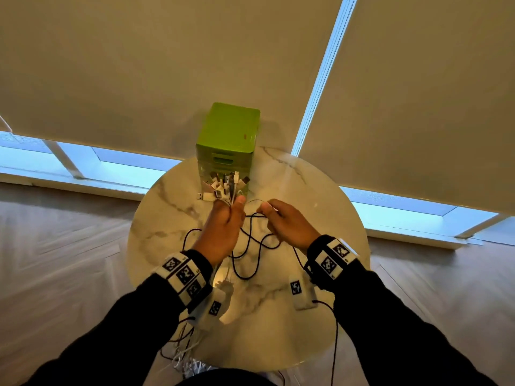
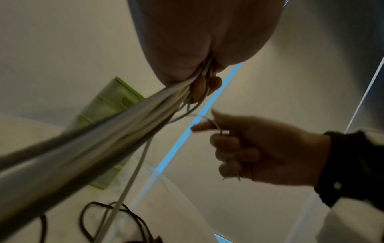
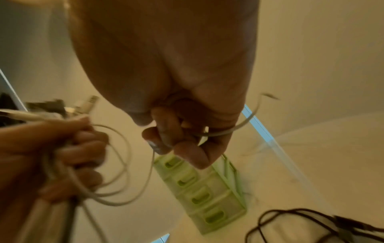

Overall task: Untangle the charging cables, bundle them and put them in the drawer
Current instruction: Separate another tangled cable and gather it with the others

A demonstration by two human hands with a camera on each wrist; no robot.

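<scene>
Both your hands hold cables above the round table.

Your left hand (image 1: 223,227) has its fingers curled tight round a bunch of charging cables (image 1: 227,188), plugs fanned out above the fist. Your right hand (image 1: 289,222) pinches one thin pale cable (image 3: 234,129) between thumb and curled fingers. Black cable loops (image 1: 250,246) lie on the marble table (image 1: 320,190); the green drawer unit (image 1: 227,143) stands at its far edge, drawers closed.

Both hands, left (image 1: 223,227) and right (image 1: 289,224), raised, fingers seemingly curled.
</scene>
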